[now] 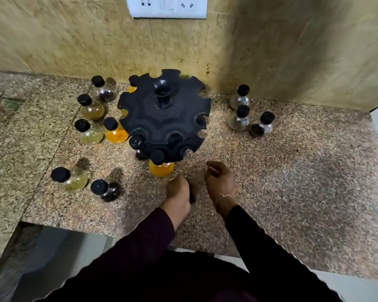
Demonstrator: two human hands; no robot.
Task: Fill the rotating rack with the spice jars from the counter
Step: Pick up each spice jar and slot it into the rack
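Note:
The black rotating rack (164, 114) stands mid-counter near the wall. An orange spice jar (161, 167) hangs in its front slot, and a dark-capped jar (136, 143) sits in the slot to its left. Several loose jars stand left of the rack, among them a yellow jar (91, 106), an orange jar (115, 132) and a dark jar (107, 189). Three more jars (240, 119) stand to the right. My left hand (178, 192) is curled just below the hanging orange jar, with a dark patch under it. My right hand (219, 182) hovers loosely curled and holds nothing.
The speckled granite counter (303, 182) ends in a front edge near my body, with a cut-out corner at the lower left. A tiled wall with a white socket plate (167, 6) stands behind the rack. A side wall closes the right.

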